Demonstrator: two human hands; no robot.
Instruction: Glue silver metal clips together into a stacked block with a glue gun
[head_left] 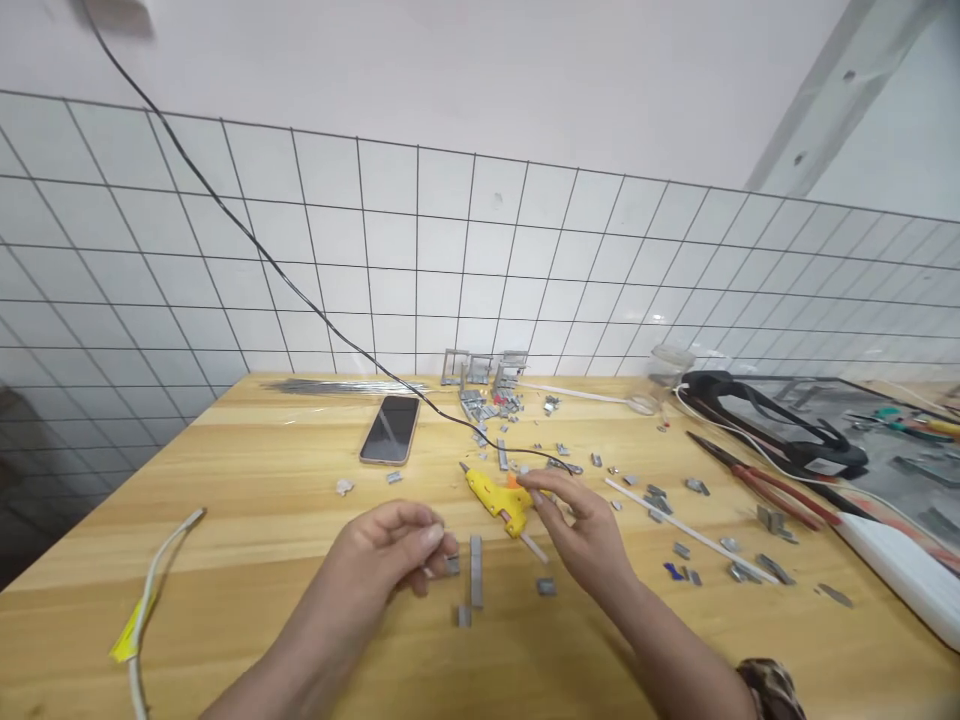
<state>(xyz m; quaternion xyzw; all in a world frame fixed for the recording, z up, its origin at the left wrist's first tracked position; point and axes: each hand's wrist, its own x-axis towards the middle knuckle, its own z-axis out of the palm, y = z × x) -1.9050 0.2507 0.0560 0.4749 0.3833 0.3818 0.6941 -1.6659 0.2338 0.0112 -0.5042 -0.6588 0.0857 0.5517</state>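
My left hand [390, 550] hovers low over the wooden table [262, 520], fingers pinched on a small grey metal piece [450, 566]. Just right of it a grey metal strip [475, 570] lies upright toward the wall, with small grey bits at its foot. My right hand [577, 525] reaches for the yellow glue gun [496, 495] lying on the table; its fingertips touch the gun's rear and a white glue stick [534, 546]. The fingers are curled but not closed around the gun. A black cord [300, 290] runs from the gun up to the left.
A phone [390, 430] lies face up behind the hands. Many small grey metal pieces [487, 400] lie scattered in the middle and right. Red-handled pliers [765, 485], black straps [780, 425] and a white rod [690, 530] lie at right. A white cable [150, 590] lies at left. A wire grid [450, 260] backs the table.
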